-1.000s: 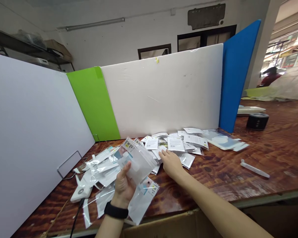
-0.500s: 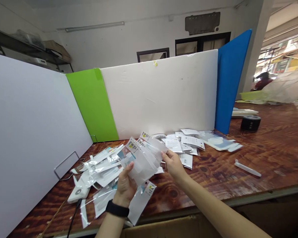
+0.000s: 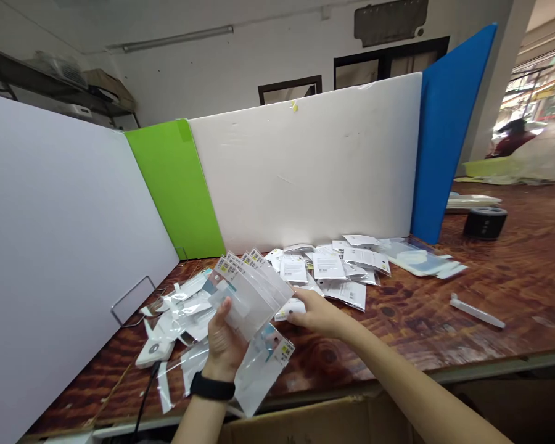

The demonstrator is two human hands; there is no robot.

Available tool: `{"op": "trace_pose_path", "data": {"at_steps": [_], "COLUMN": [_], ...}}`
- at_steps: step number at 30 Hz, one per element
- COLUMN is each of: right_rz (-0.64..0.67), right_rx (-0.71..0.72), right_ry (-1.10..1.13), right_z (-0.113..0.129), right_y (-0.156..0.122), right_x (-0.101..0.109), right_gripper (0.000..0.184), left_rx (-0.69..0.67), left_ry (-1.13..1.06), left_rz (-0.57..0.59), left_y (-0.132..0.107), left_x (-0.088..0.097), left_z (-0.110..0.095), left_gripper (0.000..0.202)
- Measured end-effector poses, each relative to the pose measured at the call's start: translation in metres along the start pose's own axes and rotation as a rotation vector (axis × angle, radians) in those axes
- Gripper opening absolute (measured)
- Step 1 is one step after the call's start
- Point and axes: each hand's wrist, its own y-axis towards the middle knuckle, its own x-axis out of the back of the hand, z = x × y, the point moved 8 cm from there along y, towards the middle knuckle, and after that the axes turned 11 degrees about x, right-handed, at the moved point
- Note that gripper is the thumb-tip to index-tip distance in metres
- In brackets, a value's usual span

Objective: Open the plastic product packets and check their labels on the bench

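My left hand [image 3: 226,340], with a black band on its wrist, grips a fan of clear-wrapped card packets [image 3: 252,295] between thumb and fingers. Yellow-marked labels show along their top edges. At the fan's right edge is my right hand [image 3: 317,313], its thumb and forefinger apart around a white packet [image 3: 288,308] low on the table. Whether the fingers touch this packet is unclear. Below my left hand lies another clear packet [image 3: 263,370] with a teal picture. Several packets [image 3: 328,266] lie face down in a heap behind my right hand.
Loose clear packets and strips [image 3: 185,308] spread to the left, by a white device [image 3: 155,351] with a cable and a wire stand [image 3: 132,302]. Boards, including a white one [image 3: 305,172], stand around. Right are a white plastic strip [image 3: 476,310] and a black speaker [image 3: 485,223].
My right hand has let go of the packet at the fan's right side and dropped slightly toward the table. The packets are now gathered in my left hand. The view has shifted slightly.
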Motion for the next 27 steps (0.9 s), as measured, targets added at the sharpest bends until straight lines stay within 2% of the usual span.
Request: {"op": "trace_pose_path", "data": {"at_steps": [2,4,7,9,14,17,23,27], "right_rz": [0.003,-0.007,-0.044,-0.118,-0.408,-0.541,-0.661,-0.641], "right_rx": [-0.039,-0.067,-0.058,-0.043,-0.015,-0.016,-0.051,-0.058], "right_ry": [-0.184,-0.321,-0.404,-0.407,-0.341,-0.285,-0.046,0.176], "right_z": [-0.013,-0.023,-0.028,-0.024,-0.013,-0.012,-0.020,-0.022], "right_y": [-0.003,-0.004,-0.001,0.001,-0.002,-0.009,-0.018,-0.015], "right_x": [0.001,0.001,0.005,0.015,0.053,0.067,0.070,0.061], "right_gripper": [0.057,0.061,0.046,0.036,0.021,0.017,0.019,0.029], "left_rx": [-0.002,0.002,-0.001,-0.007,0.000,0.002,-0.015,-0.018], "left_ry": [0.007,0.023,0.047,0.066,0.123,0.148,0.192,0.229], "left_rz": [-0.033,-0.046,-0.049,-0.046,-0.009,0.014,0.058,0.110], "left_y": [0.000,0.001,0.002,0.002,0.000,-0.004,-0.009,-0.009], "left_x": [0.001,0.001,-0.001,-0.001,-0.007,-0.012,-0.020,-0.024], "left_z": [0.000,0.002,0.005,0.006,0.013,0.016,0.018,0.021], "left_gripper": [0.051,0.049,0.049,0.051,0.060,0.059,0.058,0.058]}}
